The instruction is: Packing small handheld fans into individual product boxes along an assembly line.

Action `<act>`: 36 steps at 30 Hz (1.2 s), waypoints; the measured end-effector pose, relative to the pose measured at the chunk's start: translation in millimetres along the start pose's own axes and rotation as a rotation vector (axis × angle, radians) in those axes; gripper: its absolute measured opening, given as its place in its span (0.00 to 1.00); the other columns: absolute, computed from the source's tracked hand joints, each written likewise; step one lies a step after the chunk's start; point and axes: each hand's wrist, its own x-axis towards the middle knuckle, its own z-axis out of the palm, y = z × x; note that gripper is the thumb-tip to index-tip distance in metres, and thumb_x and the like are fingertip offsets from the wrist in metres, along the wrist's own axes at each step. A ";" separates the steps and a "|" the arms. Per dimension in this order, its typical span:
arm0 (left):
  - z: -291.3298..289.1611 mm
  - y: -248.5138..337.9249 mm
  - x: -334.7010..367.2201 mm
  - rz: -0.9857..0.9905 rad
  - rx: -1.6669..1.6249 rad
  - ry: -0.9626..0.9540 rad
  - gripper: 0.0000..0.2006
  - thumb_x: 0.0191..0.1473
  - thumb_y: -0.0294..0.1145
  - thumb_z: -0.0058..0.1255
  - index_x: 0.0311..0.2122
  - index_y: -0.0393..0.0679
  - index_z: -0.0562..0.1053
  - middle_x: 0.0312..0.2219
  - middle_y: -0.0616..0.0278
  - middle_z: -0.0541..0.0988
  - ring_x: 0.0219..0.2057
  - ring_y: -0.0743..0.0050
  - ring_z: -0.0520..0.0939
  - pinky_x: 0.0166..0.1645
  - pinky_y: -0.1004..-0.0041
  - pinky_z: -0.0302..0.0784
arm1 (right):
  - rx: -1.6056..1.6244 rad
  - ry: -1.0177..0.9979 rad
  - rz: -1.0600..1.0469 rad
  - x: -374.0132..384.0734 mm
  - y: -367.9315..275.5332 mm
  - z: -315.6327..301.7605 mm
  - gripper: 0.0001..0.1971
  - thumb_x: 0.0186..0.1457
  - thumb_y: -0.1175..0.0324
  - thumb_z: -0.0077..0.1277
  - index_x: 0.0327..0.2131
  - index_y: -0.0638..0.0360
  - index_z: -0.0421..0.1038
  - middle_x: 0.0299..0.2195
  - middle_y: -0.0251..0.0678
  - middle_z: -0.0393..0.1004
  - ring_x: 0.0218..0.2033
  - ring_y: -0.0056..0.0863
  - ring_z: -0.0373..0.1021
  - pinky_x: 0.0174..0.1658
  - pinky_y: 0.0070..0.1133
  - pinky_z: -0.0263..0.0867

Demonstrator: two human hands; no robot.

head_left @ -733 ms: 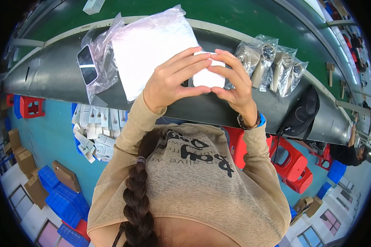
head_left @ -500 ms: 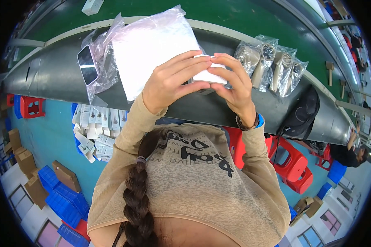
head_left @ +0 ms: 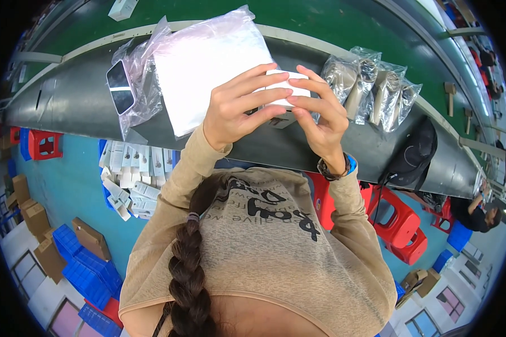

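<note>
Over the middle of the dark worktable I hold a small box with a white top (head_left: 299,92) and a grey, printed side. My left hand (head_left: 230,109) grips it from the left, its fingers laid across the top and the thumb along the near edge. From the other side my right hand (head_left: 325,115) closes on it, fingertips on the white face. The fingertips of both hands nearly meet there. What is inside the box cannot be seen. Just left of it lies a white, flat stack in clear plastic (head_left: 205,70).
A phone (head_left: 120,88) lies on crumpled plastic at the left. Several clear bags with beige-handled items (head_left: 371,90) sit to the right, and a black cap or bag (head_left: 415,151) beyond. Below the table are a crate of small boxes (head_left: 135,168) and red stools (head_left: 396,219).
The box has tilted, and more of its grey near side shows. My fingers have spread a little across its top, and my right hand's fingertips have shifted.
</note>
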 end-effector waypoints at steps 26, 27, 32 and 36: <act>23.5 -3.4 -41.5 0.241 -0.010 0.167 0.16 0.34 0.36 0.67 0.33 0.43 0.79 0.39 0.52 0.79 0.47 0.29 0.74 0.49 0.52 0.77 | 0.046 -0.176 0.230 -50.7 11.8 5.3 0.47 0.41 0.69 0.67 0.62 0.52 0.47 0.60 0.53 0.50 0.57 0.46 0.60 0.57 0.37 0.59; 23.3 -4.2 -41.4 0.242 -0.010 0.168 0.18 0.34 0.39 0.66 0.32 0.40 0.78 0.38 0.52 0.79 0.48 0.31 0.74 0.50 0.51 0.76 | -0.139 -0.225 0.293 -63.3 15.7 4.0 0.47 0.41 0.71 0.66 0.62 0.61 0.45 0.59 0.51 0.55 0.56 0.40 0.62 0.59 0.31 0.56; 18.2 5.2 -34.7 -0.049 -0.012 0.480 0.10 0.42 0.27 0.62 0.33 0.40 0.78 0.34 0.57 0.80 0.40 0.46 0.79 0.43 0.64 0.77 | 0.017 -0.186 0.413 -14.4 -0.1 -10.4 0.48 0.43 0.72 0.64 0.62 0.64 0.42 0.53 0.48 0.65 0.54 0.37 0.65 0.56 0.31 0.59; -10.1 3.6 -58.6 -0.409 0.148 0.391 0.08 0.44 0.19 0.52 0.32 0.38 0.76 0.26 0.57 0.78 0.28 0.64 0.78 0.35 0.73 0.73 | -0.081 -0.177 0.697 63.4 47.2 -31.6 0.43 0.49 0.63 0.61 0.62 0.64 0.44 0.44 0.48 0.72 0.41 0.31 0.72 0.45 0.26 0.67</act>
